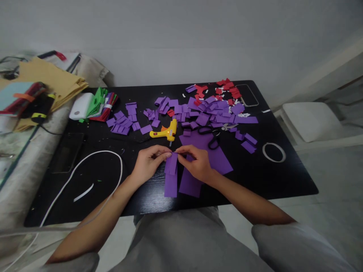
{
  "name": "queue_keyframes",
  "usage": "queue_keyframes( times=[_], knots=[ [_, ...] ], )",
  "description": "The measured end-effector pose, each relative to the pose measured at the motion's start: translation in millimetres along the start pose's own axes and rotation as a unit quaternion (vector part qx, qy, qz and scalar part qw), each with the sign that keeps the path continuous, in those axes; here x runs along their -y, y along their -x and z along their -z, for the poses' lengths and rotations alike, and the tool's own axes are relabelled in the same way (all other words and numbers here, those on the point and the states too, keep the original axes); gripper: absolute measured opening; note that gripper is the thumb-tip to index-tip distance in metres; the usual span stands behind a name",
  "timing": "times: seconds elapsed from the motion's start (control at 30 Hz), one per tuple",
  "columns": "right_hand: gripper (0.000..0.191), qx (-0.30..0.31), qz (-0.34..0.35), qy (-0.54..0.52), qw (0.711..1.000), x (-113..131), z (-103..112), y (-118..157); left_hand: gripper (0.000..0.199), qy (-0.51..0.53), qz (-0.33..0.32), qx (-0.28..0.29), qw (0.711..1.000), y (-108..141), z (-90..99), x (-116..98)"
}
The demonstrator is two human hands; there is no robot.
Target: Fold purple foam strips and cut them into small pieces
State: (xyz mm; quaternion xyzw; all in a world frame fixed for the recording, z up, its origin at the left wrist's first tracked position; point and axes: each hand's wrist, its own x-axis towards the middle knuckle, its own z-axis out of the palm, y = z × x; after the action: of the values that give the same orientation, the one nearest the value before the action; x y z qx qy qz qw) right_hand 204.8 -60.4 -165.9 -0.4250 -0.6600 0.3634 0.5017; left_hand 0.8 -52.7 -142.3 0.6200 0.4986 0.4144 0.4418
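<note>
Between my two hands is a purple paper strip [171, 166], folded over near its top. My left hand [149, 161] pinches its upper left edge with thumb and fingers. On the other side, my right hand [195, 160] grips the upper right edge the same way. Just beyond the fingertips lies a yellow glue gun [167, 132], its nozzle pointing toward me. Under and beside my right hand are a large purple sheet [219, 158] and another purple piece [189, 185]. Black-handled scissors [214, 141] rest on the large sheet's far edge.
Many small purple pieces [208, 113] and red scraps [234, 90] cover the back of the black table [246, 181]. A white cable [121, 170] loops at left. A tape ring [273, 152] lies at right. Green and red paper bundles [98, 104] stand back left, near yellow envelopes [53, 81].
</note>
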Motion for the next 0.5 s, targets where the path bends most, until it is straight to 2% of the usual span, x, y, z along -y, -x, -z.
queue_keyframes(
  times=[0.27, 0.5],
  knots=[
    [0.010, 0.005, -0.006, 0.002, 1.000, 0.7, 0.9, -0.4, 0.016, 0.014, 0.007, 0.014, 1.000, -1.0, 1.4, -2.3],
    [0.011, 0.030, -0.030, -0.044, 0.998, -2.1, 1.7, -3.6, 0.018, 0.008, 0.018, 0.008, 1.000, -1.7, 2.5, -4.3]
  ],
)
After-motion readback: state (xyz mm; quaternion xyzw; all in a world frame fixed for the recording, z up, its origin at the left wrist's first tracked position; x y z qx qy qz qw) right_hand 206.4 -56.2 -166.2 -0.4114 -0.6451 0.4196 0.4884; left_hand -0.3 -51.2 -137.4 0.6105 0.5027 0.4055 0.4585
